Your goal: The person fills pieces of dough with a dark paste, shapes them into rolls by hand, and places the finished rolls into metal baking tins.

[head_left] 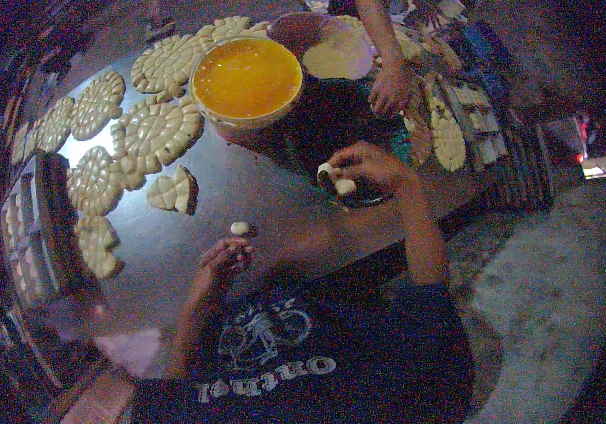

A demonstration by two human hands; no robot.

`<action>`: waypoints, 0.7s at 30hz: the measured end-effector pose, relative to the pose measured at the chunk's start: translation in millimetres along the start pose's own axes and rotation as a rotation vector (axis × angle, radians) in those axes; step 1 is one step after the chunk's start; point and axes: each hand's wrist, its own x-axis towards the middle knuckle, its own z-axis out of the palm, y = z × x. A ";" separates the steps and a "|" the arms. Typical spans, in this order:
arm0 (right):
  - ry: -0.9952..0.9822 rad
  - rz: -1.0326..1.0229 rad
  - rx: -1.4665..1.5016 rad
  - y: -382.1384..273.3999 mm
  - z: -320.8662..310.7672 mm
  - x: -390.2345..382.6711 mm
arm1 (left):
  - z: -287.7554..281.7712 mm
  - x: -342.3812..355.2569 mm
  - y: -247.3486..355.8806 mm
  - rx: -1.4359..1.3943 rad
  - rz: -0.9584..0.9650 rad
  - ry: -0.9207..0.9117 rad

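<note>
My right hand [373, 168] pinches a small pale dough piece [325, 170] between its fingertips, above the rim of a dark shallow dish [363, 203]. A second pale lump [345, 186] shows just below those fingers. Closer to me, my left hand [226, 256] is low over the metal table [204, 177] with its fingers curled together; whether anything is inside them is hidden. A small round dough ball [239, 228] sits just past its fingertips, seemingly on the tabletop. Left of the hands lies a partial cluster of dough balls [169, 193], dark along one edge.
A bowl of orange-yellow liquid [248, 78] stands at the far middle, beside a basin with a beige mass [338, 56]. Several round clusters of dough balls [155, 134] spread over the left side. Another person's hand [389, 88] reaches in from the far right. Dark trays [42, 219] stand left.
</note>
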 end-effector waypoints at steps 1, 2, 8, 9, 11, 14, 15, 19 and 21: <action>-0.014 0.029 0.160 -8.5 11.1 -2.6 | 6.4 2.4 0.3 -0.007 -0.020 -0.011; -0.020 0.064 0.340 -10.3 23.0 -10.1 | 17.2 4.4 4.4 0.000 -0.058 -0.023; -0.066 -0.141 0.845 -24.9 121.7 -1.2 | 69.7 10.9 22.0 -0.275 0.009 -0.266; -0.072 -0.151 0.896 -31.0 134.0 -0.7 | 67.5 9.8 21.6 -0.262 0.025 -0.234; -0.046 -0.162 0.963 -40.6 151.1 0.8 | 60.3 8.4 18.7 -0.233 0.050 -0.168; 0.056 -0.171 1.025 -52.9 166.7 -6.3 | 59.3 5.7 10.8 -0.305 0.115 -0.018; 0.099 -0.179 1.034 -55.9 169.9 -5.5 | 59.3 4.4 11.2 -0.337 0.136 -0.017; 0.302 -0.248 1.006 -60.2 185.2 2.9 | 66.8 -0.9 30.6 -0.464 0.230 -0.030; 0.446 -0.341 0.973 -53.1 200.9 7.5 | 69.4 -3.2 38.6 -0.468 0.271 -0.004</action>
